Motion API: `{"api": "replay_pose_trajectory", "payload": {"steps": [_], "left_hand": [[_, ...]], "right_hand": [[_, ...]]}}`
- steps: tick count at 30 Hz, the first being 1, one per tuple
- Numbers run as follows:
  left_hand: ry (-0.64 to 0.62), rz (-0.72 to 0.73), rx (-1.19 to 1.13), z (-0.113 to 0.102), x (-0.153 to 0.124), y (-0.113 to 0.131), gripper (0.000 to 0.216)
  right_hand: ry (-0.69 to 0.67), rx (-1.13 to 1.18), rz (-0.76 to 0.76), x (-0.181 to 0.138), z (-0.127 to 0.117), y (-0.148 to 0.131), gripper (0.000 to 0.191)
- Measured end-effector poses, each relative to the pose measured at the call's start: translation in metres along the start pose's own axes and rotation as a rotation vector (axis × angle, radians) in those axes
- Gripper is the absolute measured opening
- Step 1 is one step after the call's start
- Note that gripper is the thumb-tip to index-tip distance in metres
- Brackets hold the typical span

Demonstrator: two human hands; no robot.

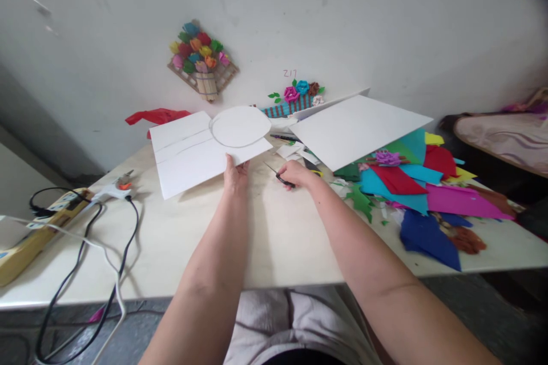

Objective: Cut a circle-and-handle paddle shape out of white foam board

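Observation:
My left hand (236,175) pinches the near edge of a white card sheet (188,174), thumb on top and fingers beneath. Pencil lines and a large drawn round outline (240,126) mark the sheet; part of the round shape sticks out past its far edge. To the right, my right hand (295,174) is closed around the dark handles of a pair of scissors (286,182). The blades point up and left toward the sheet but stand apart from it. White paper scraps (290,151) lie just beyond the scissors.
Another white board (359,131) leans at the right, above a pile of coloured paper (398,182). At the left lie a power strip (47,228), black and white cables, and a glue gun (122,183). A paper-flower decoration (201,60) hangs on the wall.

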State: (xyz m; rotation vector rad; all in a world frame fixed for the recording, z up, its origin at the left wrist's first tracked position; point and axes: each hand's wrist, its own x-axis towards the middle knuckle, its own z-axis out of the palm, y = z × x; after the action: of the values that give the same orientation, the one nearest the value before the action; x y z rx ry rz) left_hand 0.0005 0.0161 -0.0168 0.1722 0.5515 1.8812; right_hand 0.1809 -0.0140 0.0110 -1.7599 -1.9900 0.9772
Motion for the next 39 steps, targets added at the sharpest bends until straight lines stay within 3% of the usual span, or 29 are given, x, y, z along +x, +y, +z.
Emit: {"api": "replay_pose_trajectory", "payload": {"steps": [3,10,16,23,29,39], "left_hand": [[-0.005,0.009,-0.001,-0.001,0.001,0.001,0.039],[-0.002,0.032,0.022,0.0,0.0,0.003,0.04],[-0.002,0.028,0.042,0.001,-0.002,0.002,0.041],[-0.032,0.013,0.071,0.004,-0.004,-0.003,0.037],[-0.055,-0.005,0.061,0.008,-0.009,-0.008,0.033],[-0.073,-0.028,0.056,0.01,-0.012,-0.011,0.038]], "right_hand": [[-0.064,0.178,0.005,0.0,-0.003,0.004,0.01],[-0.194,0.333,-0.082,-0.007,-0.019,0.017,0.038],[-0.328,0.442,-0.157,-0.008,-0.027,0.026,0.031],[-0.291,0.575,-0.181,-0.007,-0.009,0.013,0.035],[-0.157,0.643,-0.15,-0.002,0.009,0.002,0.044],[-0.096,0.687,-0.114,-0.004,0.012,-0.004,0.049]]}}
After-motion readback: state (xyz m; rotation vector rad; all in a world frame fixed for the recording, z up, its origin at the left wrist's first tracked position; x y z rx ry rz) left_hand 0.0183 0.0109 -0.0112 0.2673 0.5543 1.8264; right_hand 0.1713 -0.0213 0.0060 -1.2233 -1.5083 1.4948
